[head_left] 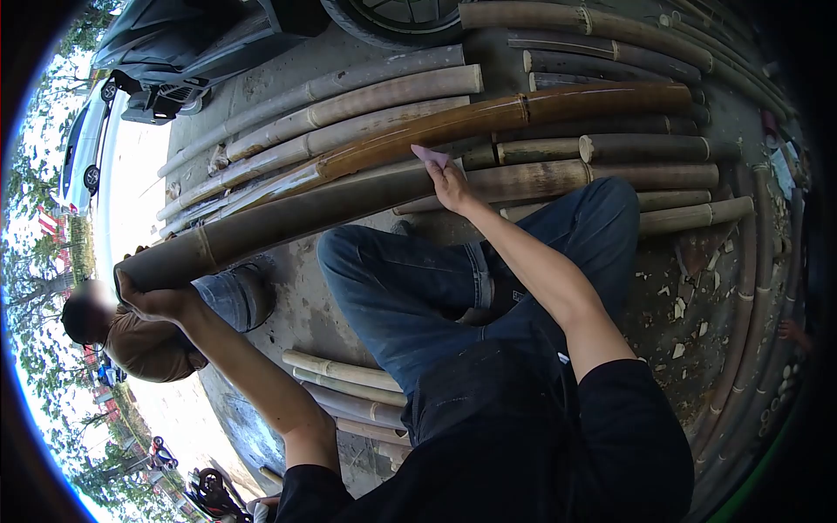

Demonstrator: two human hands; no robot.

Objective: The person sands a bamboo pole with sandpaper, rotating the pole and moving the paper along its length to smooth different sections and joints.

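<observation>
My left hand (157,301) grips the near end of a thick, dull grey-brown bamboo pole (288,220), which slants up to the right above my knees. At the pole's other end, my right hand (449,183) is closed on a small pinkish cloth or sheet (430,156). Just beyond lies a glossy brown bamboo pole (462,119), with bright reflections along it. The fingertips of my left hand are partly hidden around the pole end.
Cut bamboo poles (392,90) lie in rows on the concrete floor, with more at the right and beside my left leg. Another person (153,344) sits at the left near a bucket (234,296). A motorbike wheel (397,19) stands at the top.
</observation>
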